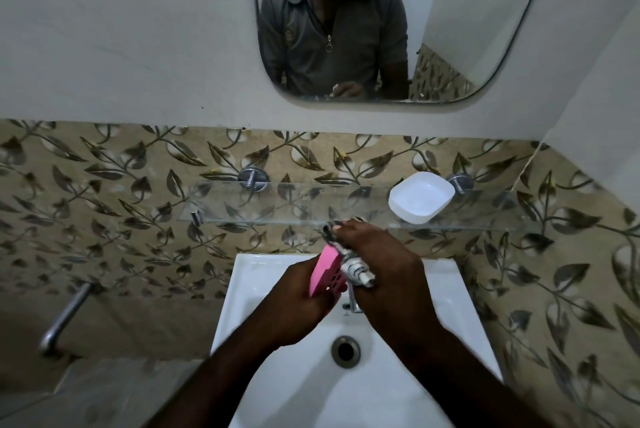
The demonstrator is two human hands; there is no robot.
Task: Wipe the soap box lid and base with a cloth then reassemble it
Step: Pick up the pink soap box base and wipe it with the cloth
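Left hand (300,292): fingers closed around the pink lid (327,270), held on its edge above the sink (450,292).
Right hand (377,261): squeezes a bunched white and grey cloth (356,271) against the lid.
Pink lid: has round holes.
White base (420,197): sits open side up on the glass shelf (277,206).
Writing: none can be read.

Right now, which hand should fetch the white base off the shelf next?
Right. The right hand, holding the cloth, sits just below the glass shelf edge, close to the white base. The left hand is lower and farther away, gripping the pink lid over the sink.
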